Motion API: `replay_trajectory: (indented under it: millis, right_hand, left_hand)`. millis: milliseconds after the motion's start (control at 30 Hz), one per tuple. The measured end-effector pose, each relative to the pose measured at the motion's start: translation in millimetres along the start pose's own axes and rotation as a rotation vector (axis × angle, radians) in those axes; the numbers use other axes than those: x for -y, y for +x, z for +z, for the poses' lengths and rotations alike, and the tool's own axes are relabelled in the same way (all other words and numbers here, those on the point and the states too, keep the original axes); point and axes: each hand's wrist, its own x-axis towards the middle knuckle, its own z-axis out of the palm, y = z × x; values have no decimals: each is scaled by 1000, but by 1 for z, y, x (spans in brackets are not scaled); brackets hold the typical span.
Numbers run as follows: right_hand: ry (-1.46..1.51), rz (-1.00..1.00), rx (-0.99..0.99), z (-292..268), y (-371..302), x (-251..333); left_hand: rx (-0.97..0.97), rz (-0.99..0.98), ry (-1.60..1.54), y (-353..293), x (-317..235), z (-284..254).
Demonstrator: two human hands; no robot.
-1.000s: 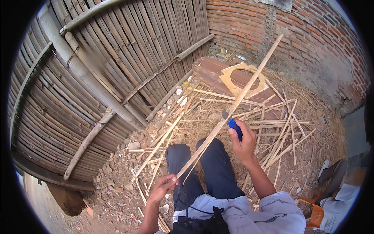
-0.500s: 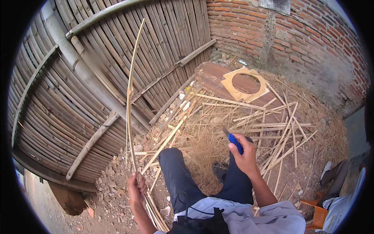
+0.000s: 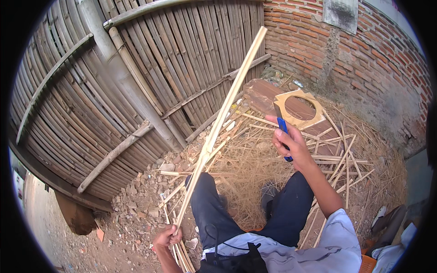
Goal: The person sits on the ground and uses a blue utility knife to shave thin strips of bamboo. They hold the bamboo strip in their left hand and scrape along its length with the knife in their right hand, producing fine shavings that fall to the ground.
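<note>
A long pale bamboo strip (image 3: 221, 116) slants up and to the right, its lower end closed in my left hand (image 3: 167, 236). More thin strips (image 3: 182, 257) lie below and beside that hand. My right hand (image 3: 292, 143) is raised over my right knee, wrapped round a blue-handled utility knife (image 3: 283, 125). Its index finger lies along the handle, and the blade cannot be made out. The knife is apart from the strip in my left hand.
Loose bamboo strips (image 3: 341, 159) and shavings (image 3: 248, 168) cover the ground ahead. A board with a round hole (image 3: 282, 101) rests on a brown plank (image 3: 257, 93). A bamboo wall (image 3: 182, 59) stands left, a brick wall (image 3: 296, 41) behind. Another person's leg (image 3: 389, 223) shows at right.
The bamboo strip has swung from near upright to a rightward slant. My left hand has moved lower. My right hand has risen with the knife, whose handle now points more upright.
</note>
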Motion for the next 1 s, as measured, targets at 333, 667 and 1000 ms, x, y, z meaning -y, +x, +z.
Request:
replay_trajectory:
  millis: [333, 667, 1000]
  right_hand:
    - [198, -119, -28, -29, 45, 11]
    - [143, -53, -176, -68, 34, -21]
    - [341, -167, -493, -90, 57, -28]
  left_hand:
    - [158, -133, 104, 11, -8, -3]
    - [-839, 467, 1188, 23, -86, 21]
    - [-303, 708, 863, 134, -158, 217]
